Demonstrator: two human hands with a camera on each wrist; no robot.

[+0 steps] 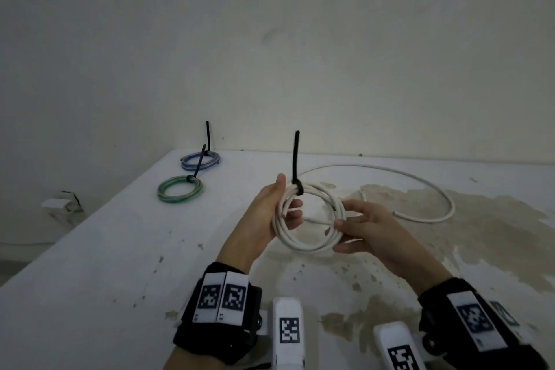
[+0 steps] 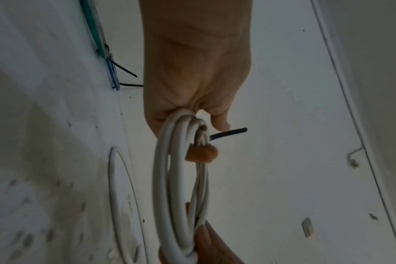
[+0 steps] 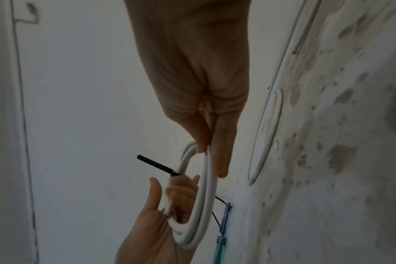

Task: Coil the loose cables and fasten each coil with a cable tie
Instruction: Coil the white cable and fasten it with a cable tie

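1. Head view. I hold the white coil (image 1: 306,219) above the worktop (image 1: 120,249), between both hands. My left hand (image 1: 270,216) has its fingers curled through the loops on one side. My right hand (image 1: 363,231) pinches the opposite side. A black cable tie (image 1: 295,159) is cinched around the coil just beyond my left fingers, its tail standing upright. I judge the fastening step done for this coil. The next move calls for setting it down and taking up the loose white cable (image 1: 420,189) lying beyond my right fingers. Further off past my left fingers lie a green coil (image 1: 179,189) and a blue coil (image 1: 200,161), each already tied.

2. Left wrist view. The left fingers (image 2: 201,153) grip the bundled strands. The loops look smooth, pale and evenly stacked. The tie's tail juts out just beside the thumb.

3. Right wrist view. The right fingers (image 3: 222,157) close on the coil's near bend. The tie's tail sticks out sideways between the two hands.
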